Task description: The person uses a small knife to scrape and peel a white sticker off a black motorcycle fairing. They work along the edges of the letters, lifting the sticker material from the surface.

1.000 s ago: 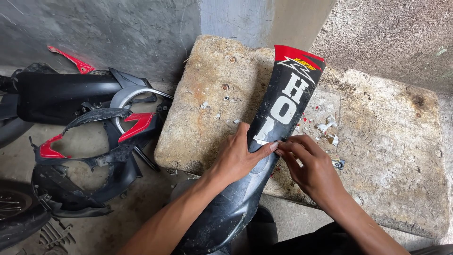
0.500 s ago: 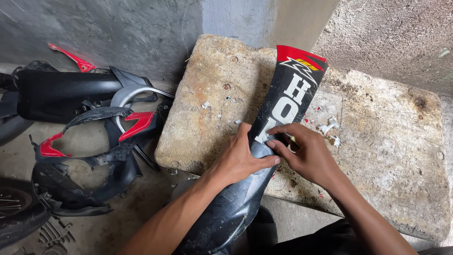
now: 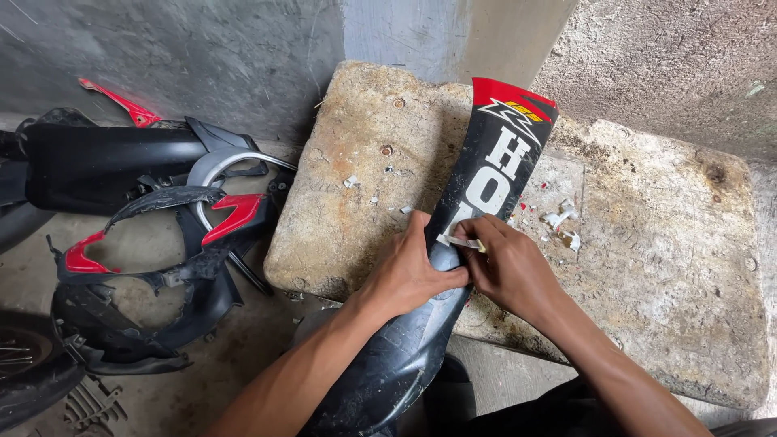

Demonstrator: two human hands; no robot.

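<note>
**Panel on slab, sticker edge under both hands**

Setting: grey concrete wall and floor; a rough, pitted stone slab (image 3: 647, 243) lies against the wall. All places below are given from the slab.

Panel (image 3: 486, 186): long black bodywork piece with white lettering and a red tip. It rests across the slab's middle, long axis running from the near edge up and slightly right toward the wall; the lower end overhangs toward the person.

Left hand (image 3: 409, 279): clamped on the panel's left flank at the slab's near edge, thumb across the face.

Right hand (image 3: 510, 271): just right of the panel, fingers pinched on a lifted white sticker strip (image 3: 463, 241). The hands touch; the right is nearer the strip.

White scraps (image 3: 560, 218) lie on the slab right of the panel. Left of the slab, on the floor: more black and red fairing parts (image 3: 162, 267).
</note>
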